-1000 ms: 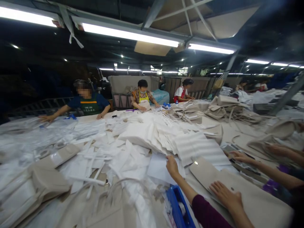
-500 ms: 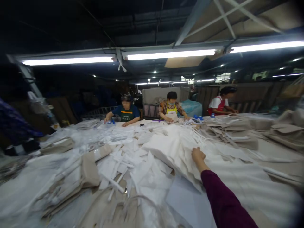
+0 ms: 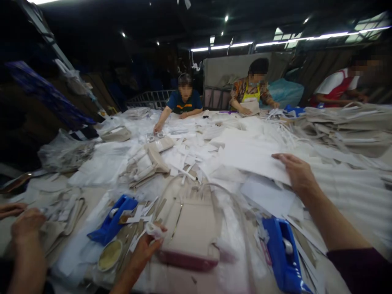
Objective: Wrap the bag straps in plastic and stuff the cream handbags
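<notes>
My right hand is closed on the near right edge of a white sheet, thumb side uppermost. Other thin white sheets lie beneath it. Lower down, my left hand pinches a small crumpled white piece, whose material I cannot make out. Just right of that hand lies a beige handbag with a dark red lower edge, a zip and looped handles. Part of the bag is blurred.
Blue tape dispensers stand left and right of the bag. A round tub sits near the left one. A co-worker's hands are at far left. Several people work across the table. Beige pieces are piled at right.
The view has tilted down, bringing the handbag, dispensers and my left hand into sight. My right hand remains at the white sheets, now gripping one by its edge.
</notes>
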Demonstrator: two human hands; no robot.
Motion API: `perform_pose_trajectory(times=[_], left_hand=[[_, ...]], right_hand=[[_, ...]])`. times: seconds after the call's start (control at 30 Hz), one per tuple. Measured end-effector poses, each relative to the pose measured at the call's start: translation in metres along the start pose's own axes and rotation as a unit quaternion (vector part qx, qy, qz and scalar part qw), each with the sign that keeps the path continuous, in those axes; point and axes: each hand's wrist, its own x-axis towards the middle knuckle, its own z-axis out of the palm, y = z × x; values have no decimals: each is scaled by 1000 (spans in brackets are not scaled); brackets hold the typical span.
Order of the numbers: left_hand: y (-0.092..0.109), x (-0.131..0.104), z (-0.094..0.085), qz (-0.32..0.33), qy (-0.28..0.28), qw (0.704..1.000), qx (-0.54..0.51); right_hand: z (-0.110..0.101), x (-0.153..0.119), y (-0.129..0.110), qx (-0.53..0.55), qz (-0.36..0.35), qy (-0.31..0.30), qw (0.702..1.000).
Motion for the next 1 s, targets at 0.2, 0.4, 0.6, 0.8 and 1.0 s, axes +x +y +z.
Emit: perform_pose_trajectory(times=[0.2,0.4,0.6,0.8,1.0], left_hand=[[-7,-14,-16,60,-100,993,23],[-5,-26,-19,143,-73,986,49],[-10,-31,-23,184,-84,976,85],[-15,-22,-22,170,-79,980,66],[-15,6,-14,151,-61,983,84]], right_hand=[[81,-52,-60,150,71,-121,979],[175,-69,-55,144,187,-349,907],[255,-78,-35,-85,114,-385,912],[304,-86,-24,-171,49,-410,895],[324,-106,-2,-262,-13,-388,884]])
